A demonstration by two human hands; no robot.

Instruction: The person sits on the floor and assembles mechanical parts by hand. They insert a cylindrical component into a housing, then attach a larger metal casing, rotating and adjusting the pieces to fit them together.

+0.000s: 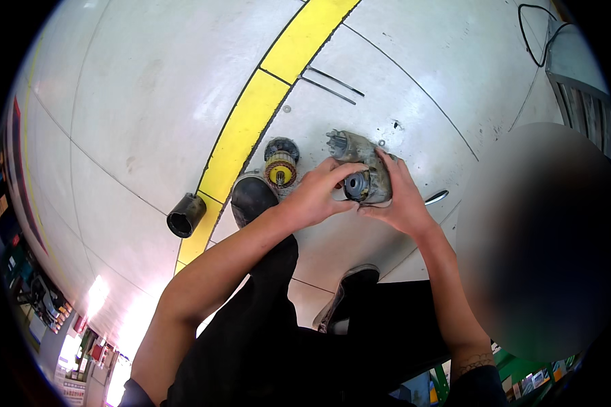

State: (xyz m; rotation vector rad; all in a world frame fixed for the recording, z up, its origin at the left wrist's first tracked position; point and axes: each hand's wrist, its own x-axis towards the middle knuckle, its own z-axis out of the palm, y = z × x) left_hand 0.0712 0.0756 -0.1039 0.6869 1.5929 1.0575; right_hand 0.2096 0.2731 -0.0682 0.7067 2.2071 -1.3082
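Both of my hands grip a grey metal starter motor housing [379,163] low over the floor. It has a toothed pinion gear [337,142] at its upper left and a round opening facing me. My left hand [317,193] curls round the near left side, thumb and fingers at the rim of the opening. My right hand [407,203] wraps the right side, with its thumb near the lower edge. My fingers cover parts of the housing. Left of it, an armature [280,166] with copper windings and a yellow end stands beside my shoe.
A dark hollow metal cylinder [186,216] lies at the left by the yellow floor stripe [251,112]. Two long thin bolts [332,85] lie farther off, near a small washer [287,108]. A shiny metal tool [436,197] shows beside my right wrist. A blurred shape fills the right.
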